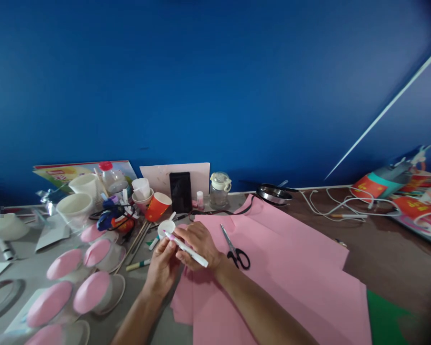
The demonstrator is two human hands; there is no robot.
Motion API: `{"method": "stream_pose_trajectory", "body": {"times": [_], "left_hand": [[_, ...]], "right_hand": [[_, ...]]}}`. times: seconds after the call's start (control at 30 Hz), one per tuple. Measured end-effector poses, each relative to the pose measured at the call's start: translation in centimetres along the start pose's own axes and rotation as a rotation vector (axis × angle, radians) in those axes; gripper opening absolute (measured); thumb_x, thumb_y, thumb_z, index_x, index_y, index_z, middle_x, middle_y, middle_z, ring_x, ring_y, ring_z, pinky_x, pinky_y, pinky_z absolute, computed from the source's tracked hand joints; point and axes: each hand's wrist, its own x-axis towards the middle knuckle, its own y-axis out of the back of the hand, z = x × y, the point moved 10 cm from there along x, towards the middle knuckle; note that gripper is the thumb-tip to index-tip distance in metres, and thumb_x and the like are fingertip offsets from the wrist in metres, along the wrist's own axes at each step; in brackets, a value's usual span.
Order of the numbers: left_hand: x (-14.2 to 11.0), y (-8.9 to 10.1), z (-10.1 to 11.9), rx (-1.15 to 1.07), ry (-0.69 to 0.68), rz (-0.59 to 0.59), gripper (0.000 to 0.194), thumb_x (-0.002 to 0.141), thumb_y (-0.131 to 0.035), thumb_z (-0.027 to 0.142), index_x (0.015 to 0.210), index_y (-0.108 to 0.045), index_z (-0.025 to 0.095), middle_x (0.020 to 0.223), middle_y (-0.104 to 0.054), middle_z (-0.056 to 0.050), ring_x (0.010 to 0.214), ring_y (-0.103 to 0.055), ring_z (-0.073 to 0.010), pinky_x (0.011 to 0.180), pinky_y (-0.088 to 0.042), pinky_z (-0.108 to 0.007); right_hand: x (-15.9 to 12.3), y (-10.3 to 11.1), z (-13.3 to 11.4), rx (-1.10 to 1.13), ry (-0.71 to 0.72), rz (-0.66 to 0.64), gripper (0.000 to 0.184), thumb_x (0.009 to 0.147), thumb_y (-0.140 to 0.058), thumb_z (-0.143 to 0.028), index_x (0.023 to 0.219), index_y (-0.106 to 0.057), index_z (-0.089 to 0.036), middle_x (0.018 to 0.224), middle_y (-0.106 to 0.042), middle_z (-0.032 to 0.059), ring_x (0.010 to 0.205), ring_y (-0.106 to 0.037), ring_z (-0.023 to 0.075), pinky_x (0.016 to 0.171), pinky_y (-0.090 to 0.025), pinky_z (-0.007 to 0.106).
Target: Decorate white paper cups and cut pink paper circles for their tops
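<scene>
My left hand (163, 266) is closed, its fingertips pinching the edge of a small white round piece (165, 226); I cannot tell whether it is a flat disc or the end of a cup. In my right hand (203, 242) is a white marker (192, 253) with a pink tip, which points at the white piece. Both hands meet over the near left edge of the pink paper sheets (273, 278). Scissors (235, 249) with black handles lie partly spread on that paper, just right of my right hand.
Several pink-topped paper cups (93, 292) lie at the left. Behind them are white cups (75, 208), an orange cup (158, 207) and thin sticks (138, 242). A phone (180, 191), a glass jar (220, 191) and a small pan (275, 194) line the wall. White cables (330, 206) run right.
</scene>
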Motion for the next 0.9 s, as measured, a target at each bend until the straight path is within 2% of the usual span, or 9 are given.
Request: {"method": "stream_pose_trajectory", "body": {"times": [0.1, 0.17, 0.27, 0.37, 0.4, 0.47, 0.57, 0.73, 0.9], "left_hand": [[-0.2, -0.2, 0.9, 0.129, -0.091, 0.006, 0.025, 0.065, -0.079, 0.035, 0.08, -0.072, 0.015, 0.067, -0.066, -0.002, 0.054, -0.055, -0.0098, 0.053, -0.046, -0.02], [-0.4, 0.0, 2.2, 0.249, -0.192, 0.039, 0.025, 0.072, -0.073, 0.039, 0.077, -0.07, 0.015, 0.061, -0.06, 0.001, 0.049, -0.048, -0.0081, 0.049, -0.041, -0.019], [-1.4, 0.6, 5.9, 0.489, -0.486, 0.158, 0.022, 0.08, -0.065, 0.039, 0.08, -0.066, 0.017, 0.064, -0.056, 0.002, 0.055, -0.047, -0.0093, 0.052, -0.038, -0.02], [-2.4, 1.5, 9.4, 0.683, -0.762, 0.323, 0.027, 0.08, -0.063, 0.039, 0.098, -0.06, 0.02, 0.084, -0.059, -0.001, 0.077, -0.055, -0.015, 0.073, -0.044, -0.027], [-2.2, 1.8, 9.8, 0.742, -0.772, 0.346, 0.032, 0.078, -0.064, 0.038, 0.104, -0.057, 0.02, 0.092, -0.058, -0.002, 0.085, -0.056, -0.0169, 0.081, -0.044, -0.03], [-0.8, 2.9, 9.6, 0.847, -0.686, 0.353, 0.042, 0.074, -0.065, 0.036, 0.112, -0.053, 0.022, 0.107, -0.056, -0.005, 0.103, -0.053, -0.0209, 0.095, -0.039, -0.037], [1.5, 3.9, 8.0, 0.961, -0.509, 0.23, 0.05, 0.07, -0.064, 0.032, 0.117, -0.05, 0.022, 0.122, -0.053, -0.008, 0.12, -0.047, -0.0264, 0.105, -0.032, -0.044], [2.8, 4.0, 6.0, 1.187, -0.439, 0.114, 0.062, 0.061, -0.063, 0.024, 0.121, -0.048, 0.018, 0.123, -0.055, -0.013, 0.12, -0.049, -0.0307, 0.105, -0.032, -0.049], [3.4, 3.3, 4.9, 1.231, -0.399, 0.073, 0.063, 0.065, -0.065, 0.032, 0.124, -0.047, 0.018, 0.119, -0.059, -0.013, 0.111, -0.056, -0.03, 0.099, -0.04, -0.047]], "right_hand": [[-0.4, 0.9, 0.6, -0.032, -0.023, 0.103, 0.039, 0.096, -0.035, -0.036, 0.128, -0.046, -0.016, 0.082, -0.067, 0.0089, 0.071, -0.058, 0.0221, 0.07, -0.046, 0.037], [-0.9, 1.5, 2.2, -0.044, -0.121, 0.158, 0.039, 0.096, -0.036, -0.028, 0.132, -0.044, -0.015, 0.075, -0.066, 0.0071, 0.065, -0.057, 0.0207, 0.065, -0.047, 0.035], [-2.0, 0.9, 5.3, 0.016, -0.345, 0.114, 0.038, 0.095, -0.037, -0.023, 0.13, -0.048, -0.015, 0.071, -0.065, 0.0051, 0.061, -0.058, 0.019, 0.062, -0.048, 0.032], [-2.6, -0.3, 6.6, 0.095, -0.455, 0.057, 0.034, 0.092, -0.04, -0.021, 0.124, -0.053, -0.016, 0.077, -0.067, 0.0064, 0.069, -0.062, 0.0192, 0.069, -0.051, 0.032], [-2.6, -0.5, 6.7, 0.109, -0.459, 0.049, 0.033, 0.092, -0.041, -0.02, 0.122, -0.053, -0.016, 0.08, -0.068, 0.0072, 0.072, -0.063, 0.0195, 0.07, -0.051, 0.032], [-2.5, -0.9, 6.4, 0.12, -0.45, 0.037, 0.03, 0.091, -0.043, -0.02, 0.119, -0.055, -0.016, 0.086, -0.07, 0.0088, 0.076, -0.065, 0.0205, 0.071, -0.052, 0.032], [-2.3, -1.3, 5.9, 0.141, -0.439, 0.007, 0.029, 0.091, -0.046, -0.021, 0.118, -0.055, -0.017, 0.094, -0.071, 0.0104, 0.083, -0.066, 0.0223, 0.075, -0.052, 0.033], [-2.3, -2.3, 5.7, 0.192, -0.434, -0.066, 0.03, 0.09, -0.045, -0.018, 0.119, -0.054, -0.019, 0.099, -0.071, 0.0101, 0.09, -0.067, 0.0225, 0.08, -0.051, 0.033], [-2.1, -2.9, 5.4, 0.218, -0.425, -0.125, 0.028, 0.088, -0.049, -0.016, 0.114, -0.056, -0.022, 0.098, -0.072, 0.0068, 0.086, -0.068, 0.0203, 0.078, -0.052, 0.03]]}}
